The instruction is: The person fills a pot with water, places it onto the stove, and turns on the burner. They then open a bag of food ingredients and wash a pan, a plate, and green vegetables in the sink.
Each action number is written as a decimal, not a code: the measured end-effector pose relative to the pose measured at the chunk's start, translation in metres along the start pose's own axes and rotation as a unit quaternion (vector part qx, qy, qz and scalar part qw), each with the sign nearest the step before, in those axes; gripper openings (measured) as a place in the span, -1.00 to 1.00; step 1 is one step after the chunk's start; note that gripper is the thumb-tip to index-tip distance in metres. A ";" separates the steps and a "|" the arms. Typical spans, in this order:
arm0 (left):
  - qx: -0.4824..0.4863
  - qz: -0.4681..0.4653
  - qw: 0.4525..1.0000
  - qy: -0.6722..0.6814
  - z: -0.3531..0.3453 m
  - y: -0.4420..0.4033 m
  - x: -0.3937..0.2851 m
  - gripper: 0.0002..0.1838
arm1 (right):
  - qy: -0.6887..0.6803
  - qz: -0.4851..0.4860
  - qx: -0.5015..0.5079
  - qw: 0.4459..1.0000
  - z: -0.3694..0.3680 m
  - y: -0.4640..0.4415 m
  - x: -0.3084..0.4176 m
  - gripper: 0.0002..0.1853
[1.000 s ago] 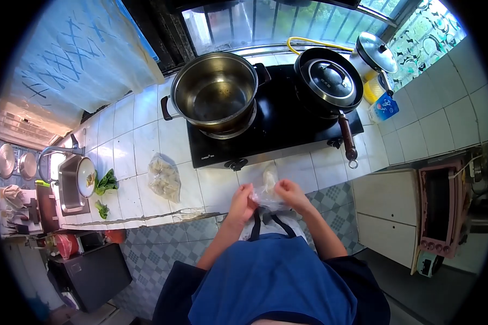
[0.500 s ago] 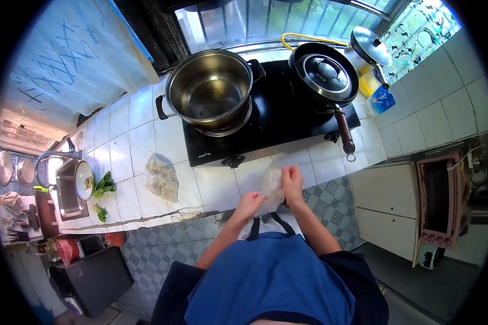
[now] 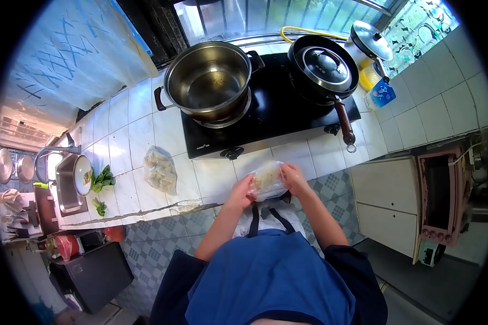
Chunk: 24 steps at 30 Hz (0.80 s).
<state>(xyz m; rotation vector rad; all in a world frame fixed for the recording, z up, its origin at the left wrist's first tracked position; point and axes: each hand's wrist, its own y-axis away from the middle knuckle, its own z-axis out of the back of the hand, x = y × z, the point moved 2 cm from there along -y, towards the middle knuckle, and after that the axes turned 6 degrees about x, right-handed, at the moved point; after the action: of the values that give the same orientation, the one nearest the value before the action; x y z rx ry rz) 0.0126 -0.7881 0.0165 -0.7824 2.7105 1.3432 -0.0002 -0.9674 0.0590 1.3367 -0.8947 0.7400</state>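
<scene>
Between my two hands, just off the counter's front edge, is a clear plastic bag (image 3: 268, 180) with pale yellowish food inside; its exact kind I cannot make out. My left hand (image 3: 242, 193) grips the bag's left side. On its right side, my right hand (image 3: 292, 178) holds the upper corner with closed fingers. A second plastic bag (image 3: 160, 172) of similar pale pieces lies on the white tiles to the left. Beyond my hands, a large steel pot (image 3: 209, 81), uncovered, sits on the left burner of the black gas stove (image 3: 271, 119).
A frying pan with a lid (image 3: 325, 69) rests on the right burner, its handle (image 3: 345, 130) jutting over the stove's front. Leafy greens (image 3: 102, 179) and a bowl (image 3: 83, 175) are by the sink (image 3: 69, 189). A blue-white pouch (image 3: 380, 96) leans at the right wall.
The bag has turned from upright and narrow to spread out flat between my hands, its contents now showing. My left hand has risen slightly. The view has shifted a little.
</scene>
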 end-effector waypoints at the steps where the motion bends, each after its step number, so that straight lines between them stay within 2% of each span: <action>1: -0.001 -0.002 1.000 0.000 -0.007 0.008 -0.006 -0.80 | -0.129 -0.072 0.038 0.988 -0.003 0.000 0.005 -0.71; 2: -0.011 -0.020 1.000 -0.004 -0.014 0.017 -0.013 -0.80 | -0.254 -0.143 0.075 0.954 -0.007 0.002 0.012 -0.70; 3: -0.020 -0.037 0.999 -0.007 -0.023 0.028 -0.021 -0.79 | -0.319 -0.137 0.046 0.937 -0.017 0.006 0.025 -0.68; 4: -0.021 -0.037 0.999 -0.005 -0.032 0.040 -0.028 -0.79 | -0.318 -0.138 0.046 0.937 -0.015 0.015 0.040 -0.68; 6: 0.116 -0.053 0.992 0.023 -0.060 0.077 -0.044 -0.75 | -0.391 -0.056 0.200 0.897 -0.015 0.038 0.074 -0.68; 7: 0.116 -0.054 0.991 0.023 -0.071 0.097 -0.053 -0.75 | -0.390 -0.056 0.201 0.897 -0.014 0.046 0.085 -0.68; 9: 0.320 -0.037 0.945 0.051 -0.101 0.140 -0.070 -0.71 | -0.471 0.024 0.426 0.772 -0.020 0.065 0.113 -0.68; 12: 0.369 -0.002 0.923 0.112 -0.127 0.186 -0.083 -0.67 | -0.525 0.021 0.404 0.749 -0.032 0.099 0.152 -0.58; 13: 0.407 0.001 0.902 0.147 -0.128 0.193 -0.082 -0.66 | -0.430 -0.066 0.145 0.889 -0.044 0.127 0.193 -0.55; 14: 0.410 -0.004 0.901 0.144 -0.131 0.206 -0.080 -0.66 | -0.428 -0.062 0.150 0.889 -0.042 0.134 0.190 -0.55; 15: 0.393 -0.028 0.908 0.144 -0.136 0.225 -0.076 -0.67 | -0.384 0.014 0.195 0.902 -0.038 0.144 0.185 -0.61; 17: 0.403 -0.030 0.909 0.108 -0.148 0.261 -0.071 -0.68 | -0.373 0.067 0.240 0.894 -0.034 0.159 0.179 -0.62; 18: 0.428 -0.009 0.901 0.071 -0.151 0.279 -0.069 -0.68 | -0.379 0.077 0.256 0.886 -0.035 0.165 0.176 -0.62; 21: 0.379 -0.001 0.925 0.031 -0.144 0.315 -0.056 -0.65 | -0.400 0.088 0.288 0.866 -0.039 0.176 0.177 -0.62; 24: 0.392 -0.012 0.919 0.041 -0.144 0.318 -0.055 -0.65 | -0.420 0.094 0.311 0.847 -0.044 0.183 0.181 -0.63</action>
<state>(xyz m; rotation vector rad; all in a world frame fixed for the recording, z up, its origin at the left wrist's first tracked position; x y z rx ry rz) -0.0508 -0.7118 0.3554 -0.7638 2.8884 0.1341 -0.0661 -0.9123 0.3060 2.2608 -1.5749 0.5992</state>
